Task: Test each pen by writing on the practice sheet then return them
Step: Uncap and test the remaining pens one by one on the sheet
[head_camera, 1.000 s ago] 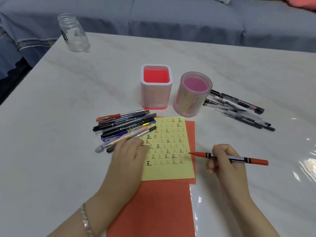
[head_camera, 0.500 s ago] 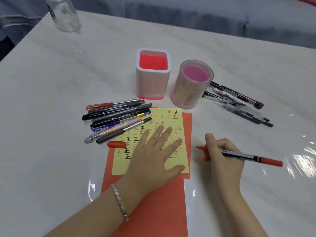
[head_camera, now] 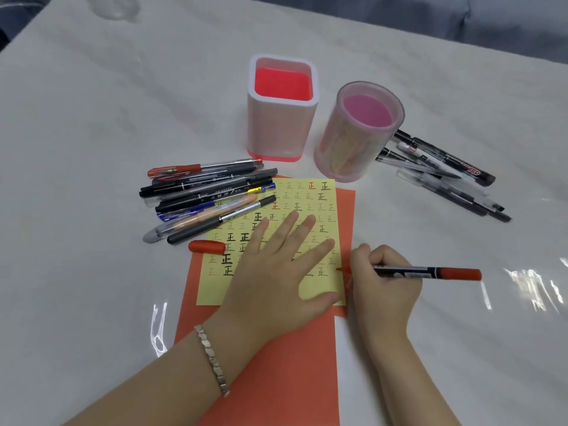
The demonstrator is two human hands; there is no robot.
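A yellow practice sheet [head_camera: 316,204] with rows of written characters lies on an orange paper [head_camera: 276,364]. My left hand [head_camera: 276,272] presses flat on the sheet with fingers spread. My right hand [head_camera: 384,287] grips a red marker [head_camera: 430,273], its tip touching the sheet's right edge. The marker's red cap [head_camera: 207,246] lies at the sheet's left edge. A pile of several pens [head_camera: 209,198] sits left of the sheet. Another pile of pens [head_camera: 445,176] lies to the right of the round holder.
A square pink holder [head_camera: 281,142] and a round pink holder [head_camera: 347,152], both without pens, stand behind the sheet on the white marble table [head_camera: 92,118]. A clear glass jar [head_camera: 113,7] stands at the far left corner. A grey sofa lies beyond the table.
My left hand moved off the left pen pile onto the sheet and now presses it flat, and the red cap now lies beside the sheet. My right hand brought the marker tip to the sheet.
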